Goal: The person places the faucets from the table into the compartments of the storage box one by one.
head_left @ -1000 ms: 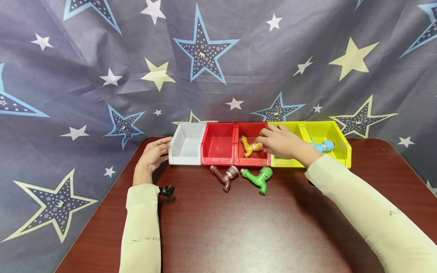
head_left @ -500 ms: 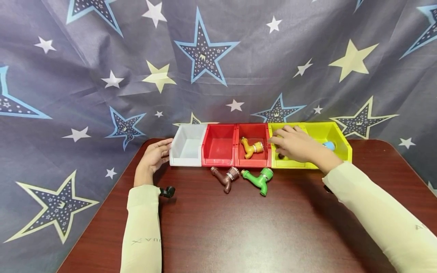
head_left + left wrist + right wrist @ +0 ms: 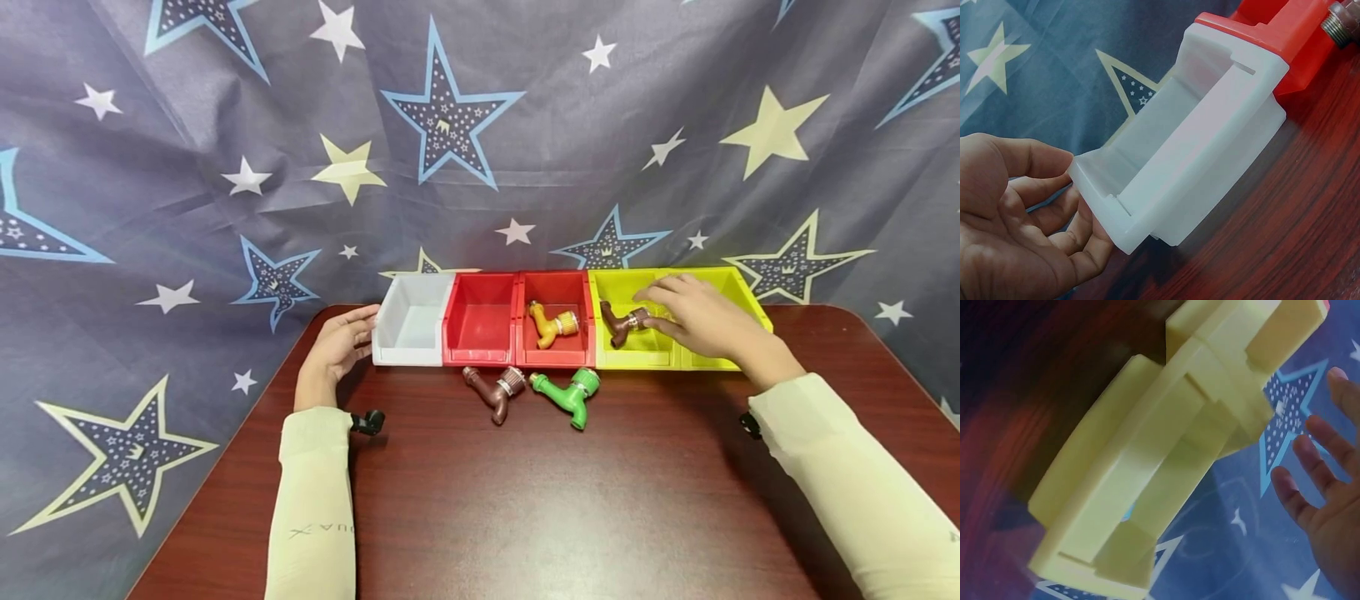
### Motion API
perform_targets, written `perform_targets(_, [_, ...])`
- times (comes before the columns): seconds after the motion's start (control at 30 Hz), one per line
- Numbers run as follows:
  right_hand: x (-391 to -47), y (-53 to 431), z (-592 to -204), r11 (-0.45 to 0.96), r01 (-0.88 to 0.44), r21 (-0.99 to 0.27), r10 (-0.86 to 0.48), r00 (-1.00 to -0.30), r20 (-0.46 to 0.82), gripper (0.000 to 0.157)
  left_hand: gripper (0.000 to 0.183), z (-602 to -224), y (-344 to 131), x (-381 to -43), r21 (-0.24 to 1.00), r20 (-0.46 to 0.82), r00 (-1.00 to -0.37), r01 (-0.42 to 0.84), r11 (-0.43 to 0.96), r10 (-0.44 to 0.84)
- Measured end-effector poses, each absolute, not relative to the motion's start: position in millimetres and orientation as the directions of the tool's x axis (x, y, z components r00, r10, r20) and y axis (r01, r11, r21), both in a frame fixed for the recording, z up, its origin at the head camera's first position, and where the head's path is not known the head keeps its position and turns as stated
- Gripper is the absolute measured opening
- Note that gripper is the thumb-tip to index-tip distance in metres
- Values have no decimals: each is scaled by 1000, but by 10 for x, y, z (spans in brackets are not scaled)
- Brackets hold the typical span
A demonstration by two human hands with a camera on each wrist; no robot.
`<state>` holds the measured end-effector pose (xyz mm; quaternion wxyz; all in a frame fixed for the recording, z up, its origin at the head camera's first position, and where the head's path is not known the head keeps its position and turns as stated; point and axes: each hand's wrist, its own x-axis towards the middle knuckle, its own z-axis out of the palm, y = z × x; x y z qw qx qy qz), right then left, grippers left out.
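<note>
In the head view my left hand [image 3: 336,343] is at the left side of a white bin [image 3: 408,354]. The left wrist view has its fingertips touching the side wall, without wrapping round it. My right hand [image 3: 705,318] hovers over the two yellow bins [image 3: 637,358], fingers apart and holding nothing in the right wrist view. Close by its fingertips, a brown plastic tap [image 3: 621,323] lies in the left yellow bin. A yellow tap [image 3: 551,323] lies in the right-hand red bin [image 3: 531,354]. The right yellow bin is mostly covered by the hand; a sliver of blue [image 3: 1127,514] shows inside it.
A second brown tap [image 3: 495,393] and a green tap [image 3: 567,395] lie on the dark wooden table [image 3: 525,500] in front of the bins. Another red bin [image 3: 480,354] stands beside the white one. A star-patterned cloth [image 3: 285,167] hangs right behind the row.
My right hand has moved right, from beside the yellow tap to over the right yellow bin. The brown tap in the left yellow bin has come into sight; the blue tap is now covered.
</note>
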<state>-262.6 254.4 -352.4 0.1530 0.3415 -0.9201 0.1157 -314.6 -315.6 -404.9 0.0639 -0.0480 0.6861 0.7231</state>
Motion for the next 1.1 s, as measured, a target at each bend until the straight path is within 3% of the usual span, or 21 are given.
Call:
perform_targets(0.57, [-2573, 2995, -3488, 805, -506, -309, -376, -839, 395, 40, 48, -4044, -3158, -3147, 985, -158, -987, -160, -69, 35])
perform_targets(0.77, [-2553, 3181, -3518, 801, -467, -374, -295, -852, 432, 38, 46, -4077, -3170, -3177, 986, -153, -988, -155, -53, 31])
perform_targets(1.1, [-2483, 3457, -3634, 796, -301, -525, -55, -900, 432, 46, 50, -3977, -3129, -3104, 984, -167, -985, -170, -57, 45])
